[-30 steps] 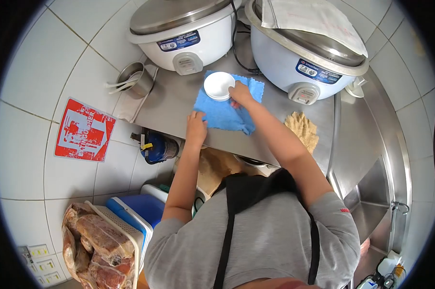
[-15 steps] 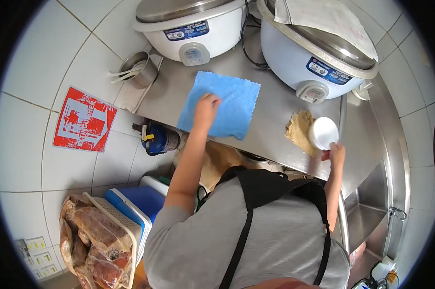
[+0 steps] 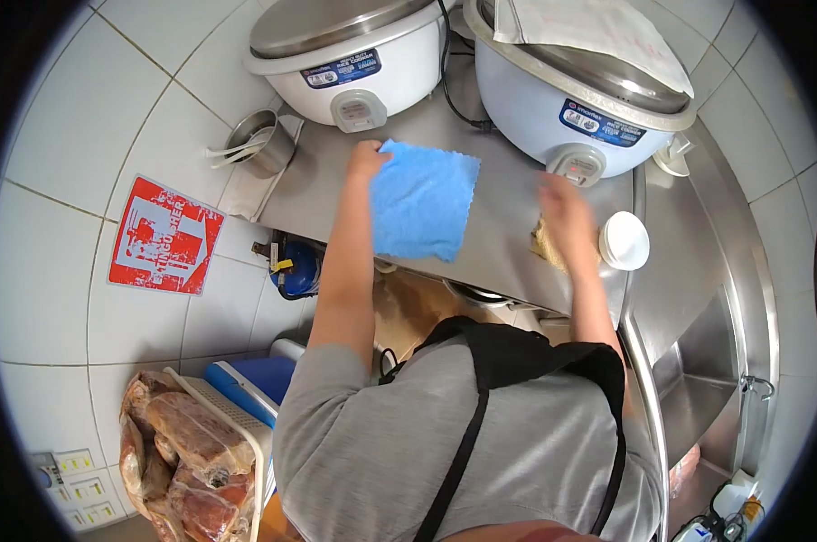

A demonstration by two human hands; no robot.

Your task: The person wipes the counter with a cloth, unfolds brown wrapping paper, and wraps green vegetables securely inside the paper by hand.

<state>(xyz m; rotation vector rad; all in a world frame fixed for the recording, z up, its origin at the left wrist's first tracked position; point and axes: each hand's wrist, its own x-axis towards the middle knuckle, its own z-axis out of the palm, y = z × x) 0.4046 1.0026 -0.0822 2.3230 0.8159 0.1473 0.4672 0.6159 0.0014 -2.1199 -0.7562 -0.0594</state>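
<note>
A blue cloth (image 3: pixel 425 200) with wavy edges is spread on the steel counter. My left hand (image 3: pixel 370 160) is closed on its upper left corner. To the right, my right hand (image 3: pixel 567 215) is smeared by motion, above a tan crumpled cloth (image 3: pixel 546 246) that it partly hides. Its finger shape is unclear. Beside that hand, apart from it, a small white round container (image 3: pixel 624 241) rests on the counter.
Two large rice cookers, one white (image 3: pixel 354 68) and one bluish (image 3: pixel 571 90), line the back. A metal pot (image 3: pixel 266 144) with white-handled utensils stands at left. A sink (image 3: pixel 698 370) is at right; bagged meat (image 3: pixel 196 443) fills a basket at lower left.
My right hand has let go of the white container and moved left over the tan cloth. My left hand has gone from the blue cloth's middle to its upper left corner.
</note>
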